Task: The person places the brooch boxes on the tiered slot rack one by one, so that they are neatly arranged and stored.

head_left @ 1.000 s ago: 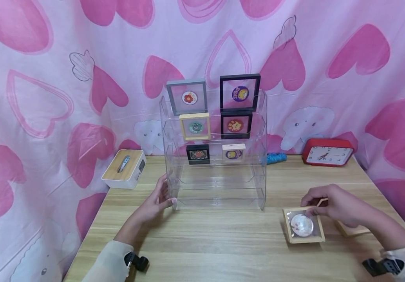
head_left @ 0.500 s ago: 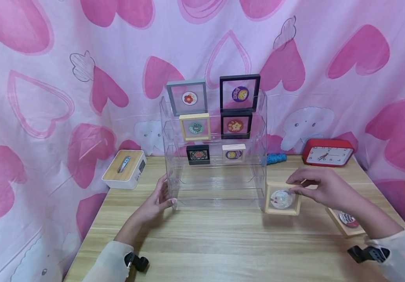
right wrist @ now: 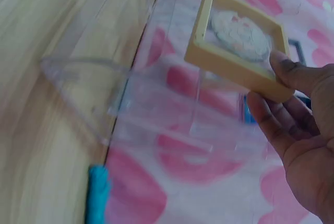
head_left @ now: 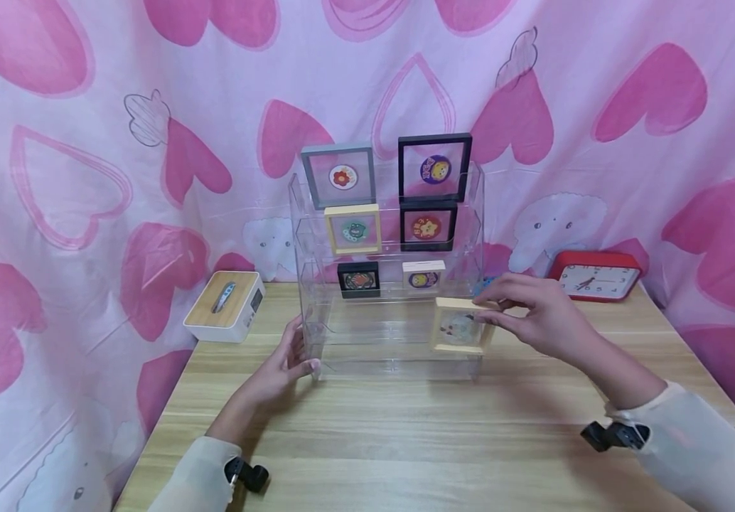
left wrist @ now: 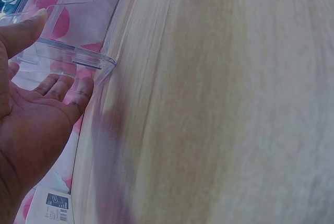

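A clear acrylic display rack point(head_left: 393, 368) with stepped tiers stands on the table. My right hand point(head_left: 537, 313) pinches a light wood display frame point(head_left: 457, 348) by its upper right side, thumb in front and fingers behind. The frame is upright before the rack's lower right tiers; a whitish round badge point(right wrist: 241, 35) shows inside it in the right wrist view. My left hand point(head_left: 278, 370) touches the rack's lower left side, its fingers loosely extended point(left wrist: 81, 96) and the thumb apart. On the upper tiers stand several frames, including a grey one point(head_left: 315, 178) and a black one point(head_left: 468, 167).
A white box with a wooden top point(head_left: 223, 306) lies left of the rack. Behind my right hand are a red clock point(head_left: 598, 277) and a blue bundle point(right wrist: 98, 192), mostly hidden in the head view. A pink heart-print curtain point(head_left: 73, 284) hangs behind the table point(head_left: 380, 441).
My right hand has carried the wooden frame left and up from the table's right side to the front of the rack. My left hand stays at the rack's left side.
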A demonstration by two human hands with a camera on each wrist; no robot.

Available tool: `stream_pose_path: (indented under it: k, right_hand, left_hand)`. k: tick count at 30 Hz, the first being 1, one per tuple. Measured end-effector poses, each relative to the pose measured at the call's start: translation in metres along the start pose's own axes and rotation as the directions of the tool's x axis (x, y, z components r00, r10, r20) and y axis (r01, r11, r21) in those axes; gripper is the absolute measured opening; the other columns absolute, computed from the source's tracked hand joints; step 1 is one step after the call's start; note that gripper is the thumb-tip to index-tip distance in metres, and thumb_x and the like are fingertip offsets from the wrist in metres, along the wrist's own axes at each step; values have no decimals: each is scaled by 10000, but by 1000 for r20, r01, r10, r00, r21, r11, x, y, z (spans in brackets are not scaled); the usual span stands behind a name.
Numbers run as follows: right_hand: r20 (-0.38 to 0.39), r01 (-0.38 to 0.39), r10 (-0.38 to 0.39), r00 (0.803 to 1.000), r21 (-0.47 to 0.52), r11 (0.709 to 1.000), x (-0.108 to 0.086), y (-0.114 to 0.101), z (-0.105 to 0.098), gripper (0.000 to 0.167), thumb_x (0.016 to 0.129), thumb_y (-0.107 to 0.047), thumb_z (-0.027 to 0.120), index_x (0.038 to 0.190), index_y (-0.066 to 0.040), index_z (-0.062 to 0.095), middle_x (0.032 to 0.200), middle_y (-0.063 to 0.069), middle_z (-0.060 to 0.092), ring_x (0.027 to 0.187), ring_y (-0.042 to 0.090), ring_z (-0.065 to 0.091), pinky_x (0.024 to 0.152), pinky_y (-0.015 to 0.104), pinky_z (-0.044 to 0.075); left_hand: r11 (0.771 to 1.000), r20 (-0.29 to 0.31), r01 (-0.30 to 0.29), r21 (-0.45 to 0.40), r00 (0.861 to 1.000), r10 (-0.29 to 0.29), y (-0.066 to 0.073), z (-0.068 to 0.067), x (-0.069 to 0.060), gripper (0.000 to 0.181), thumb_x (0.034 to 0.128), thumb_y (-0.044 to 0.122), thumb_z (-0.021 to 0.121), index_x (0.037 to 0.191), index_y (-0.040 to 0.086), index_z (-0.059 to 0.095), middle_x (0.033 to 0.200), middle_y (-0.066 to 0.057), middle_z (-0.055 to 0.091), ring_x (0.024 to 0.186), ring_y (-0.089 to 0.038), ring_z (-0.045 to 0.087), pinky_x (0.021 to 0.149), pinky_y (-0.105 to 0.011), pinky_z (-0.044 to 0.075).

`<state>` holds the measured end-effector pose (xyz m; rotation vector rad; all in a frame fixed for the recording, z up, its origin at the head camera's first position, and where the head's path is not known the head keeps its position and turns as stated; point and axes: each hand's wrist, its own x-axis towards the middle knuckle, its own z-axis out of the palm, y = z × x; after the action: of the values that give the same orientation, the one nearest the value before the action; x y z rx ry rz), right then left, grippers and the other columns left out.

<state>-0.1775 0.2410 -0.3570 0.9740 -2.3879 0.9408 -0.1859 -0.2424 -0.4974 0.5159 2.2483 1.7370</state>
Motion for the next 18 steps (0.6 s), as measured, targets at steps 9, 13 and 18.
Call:
stream_pose_path:
  k: [9,13,18]
  right_hand:
    - [-8,33,-32,999,37,999,36,-20,32,316,839,-19,946,1104,-171,864,1093,-12,808,883,105,703,743,233,661]
    - [-20,36,-35,999,41,999,47,-26,47,270,858,-30,934,1080,-165,859,1096,-4,808,863,114,692,719,342,689]
    - [-53,77,-74,996,54,996,57,-34,61,246,859,-17,929,1061,-136,853,1075,14,804,850,133,697,716,355,687]
  left_hand:
    - [1000,-6,4,-3,1000,-4,-2,0,0,980,1056,15,673,1761,329,70,1811,-275,222,1690,-505,207,1375,-658,165]
    - [1000,-4,18,-10,1000,-18,-2,0,0,979,1062,27,669,1761,356,68,1821,-262,199,1697,-505,186,1378,-670,141]
    - [1000,2,7,-12,1000,-7,-3,-1,1,974,1063,30,666,1760,364,74,1821,-246,207,1694,-506,192,1379,-651,146]
